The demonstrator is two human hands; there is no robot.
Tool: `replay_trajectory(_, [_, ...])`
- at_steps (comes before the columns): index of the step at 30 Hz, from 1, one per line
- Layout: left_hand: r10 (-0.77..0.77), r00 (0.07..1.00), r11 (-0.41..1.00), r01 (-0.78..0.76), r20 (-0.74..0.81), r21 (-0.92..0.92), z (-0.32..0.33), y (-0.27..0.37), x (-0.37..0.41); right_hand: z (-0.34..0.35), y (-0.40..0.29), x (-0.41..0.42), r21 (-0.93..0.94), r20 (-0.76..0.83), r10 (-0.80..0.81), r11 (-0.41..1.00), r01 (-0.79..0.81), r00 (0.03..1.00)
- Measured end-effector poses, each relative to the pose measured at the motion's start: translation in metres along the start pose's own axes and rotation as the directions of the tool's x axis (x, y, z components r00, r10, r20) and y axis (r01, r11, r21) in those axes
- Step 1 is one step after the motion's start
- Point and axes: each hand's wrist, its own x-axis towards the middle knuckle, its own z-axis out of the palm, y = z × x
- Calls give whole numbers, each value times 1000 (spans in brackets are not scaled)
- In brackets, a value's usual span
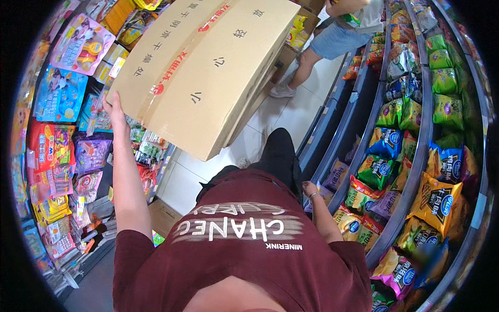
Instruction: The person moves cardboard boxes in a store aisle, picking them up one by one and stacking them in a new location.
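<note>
A large cardboard carton [218,66] sealed with printed tape fills the upper middle of the head view, with more cardboard beneath it. My left hand [117,111] touches the carton's near left corner; its fingers are partly hidden at the edge. At my right side, my right hand [310,188] hangs low beside my dark trousers, near bagged snacks on the lower shelf; whether it holds anything cannot be told. Packets of sweets [52,146] hang to the left of my left arm. Bags of chips [378,171] fill the shelves to the right of my right hand.
Another person [331,41] in denim shorts stands beyond the carton at the upper right. Curved shelf edges [417,156] run along the right. A cardboard box [165,216] stands low behind my left arm. An open carton with yellow packets [298,31] is ahead.
</note>
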Motion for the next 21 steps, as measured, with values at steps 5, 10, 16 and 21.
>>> replay_trajectory(5, [18,1000,1000,-18,-18,4,2,3,-2,-28,-22,-19,8,-23,42,999,-41,999])
replay_trajectory(10, [63,997,998,-64,-46,-12,2,-12,7,-54,10,5,-61,-115,-83,995,77,990])
replay_trajectory(16, [103,991,995,-104,-85,-1,-1,-3,2,-70,-38,26,78,-103,-101,991,109,990])
replay_trajectory(21, [122,979,992,-119,-163,30,4,-21,14,-74,-41,51,-243,-112,-298,933,264,948])
